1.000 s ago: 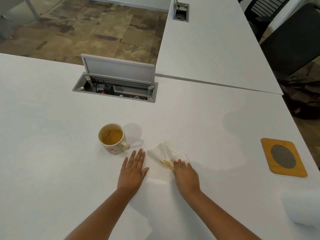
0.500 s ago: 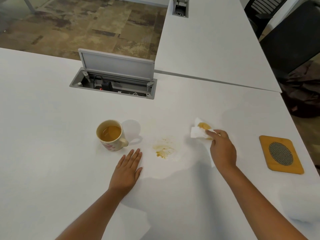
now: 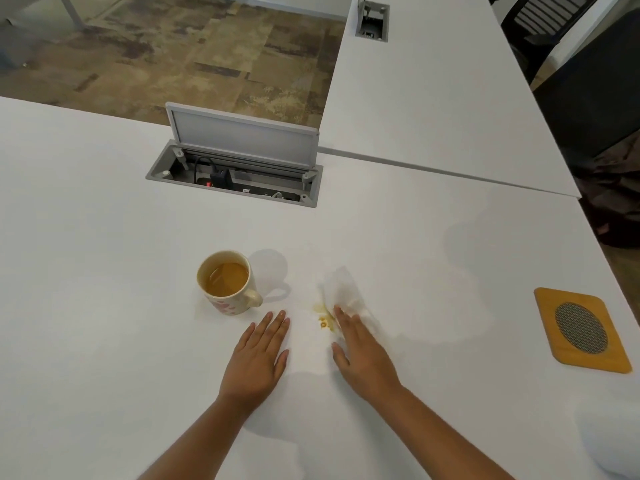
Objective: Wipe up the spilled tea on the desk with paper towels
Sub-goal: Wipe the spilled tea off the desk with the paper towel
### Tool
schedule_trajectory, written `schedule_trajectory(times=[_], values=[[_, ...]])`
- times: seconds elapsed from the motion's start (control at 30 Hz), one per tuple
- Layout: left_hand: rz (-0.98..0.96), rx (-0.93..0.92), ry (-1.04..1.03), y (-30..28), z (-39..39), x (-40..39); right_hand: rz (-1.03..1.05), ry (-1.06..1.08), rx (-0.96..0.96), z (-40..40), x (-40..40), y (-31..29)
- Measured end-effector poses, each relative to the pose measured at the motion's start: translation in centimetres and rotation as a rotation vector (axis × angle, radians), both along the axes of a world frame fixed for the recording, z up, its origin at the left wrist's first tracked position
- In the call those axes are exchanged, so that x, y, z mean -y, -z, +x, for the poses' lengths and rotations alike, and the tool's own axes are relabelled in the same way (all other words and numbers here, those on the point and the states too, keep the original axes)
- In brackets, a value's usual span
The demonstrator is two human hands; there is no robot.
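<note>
Tea (image 3: 323, 318) remains on the white desk (image 3: 104, 341) as a few small amber drops, lying just left of the right hand's (image 3: 363, 355) fingertips and right of the mug (image 3: 227, 282). In the head view that hand lies flat, fingers extended, pressing the crumpled paper towel (image 3: 344, 292) against the surface; the towel stretches away from the person, its near edge touching the drops. The left hand (image 3: 258, 358) rests open, palm down, holding nothing. The right hand is nearer, so a short leftward sweep looks due.
</note>
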State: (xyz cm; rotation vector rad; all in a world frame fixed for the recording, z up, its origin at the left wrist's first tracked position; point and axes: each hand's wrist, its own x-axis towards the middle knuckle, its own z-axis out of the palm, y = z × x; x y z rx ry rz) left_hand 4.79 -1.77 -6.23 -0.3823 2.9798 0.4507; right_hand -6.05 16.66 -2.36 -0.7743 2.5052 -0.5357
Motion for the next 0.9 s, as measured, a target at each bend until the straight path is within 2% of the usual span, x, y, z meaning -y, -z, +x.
schedule_trajectory(times=[0.13,0.27,0.33,0.5,0.7,0.83,0.9], values=[[0.003,0.0,0.009,0.0,0.1,0.0,0.164,0.078,-0.186,-2.1,0.4,0.2],[0.005,-0.004,0.006,-0.1,0.0,0.0,0.163,0.266,-0.12,-5.2,-0.1,0.3],[0.017,-0.019,0.01,0.0,0.1,-0.1,0.22,0.276,-0.156,-6.7,-0.1,0.4],[0.062,-0.061,-0.084,-0.4,0.3,0.0,0.271,0.099,-0.157,-7.0,2.8,1.0],[0.068,-0.067,-0.057,-0.7,0.1,0.0,0.21,-0.271,-0.104,-0.3,6.2,1.7],[0.123,-0.095,-0.098,-0.2,0.2,0.1,0.198,-0.487,-0.313,1.6,2.7,2.0],[0.131,-0.094,-0.112,0.0,0.1,0.1,0.224,-0.468,-0.399,0.1,0.7,1.8]])
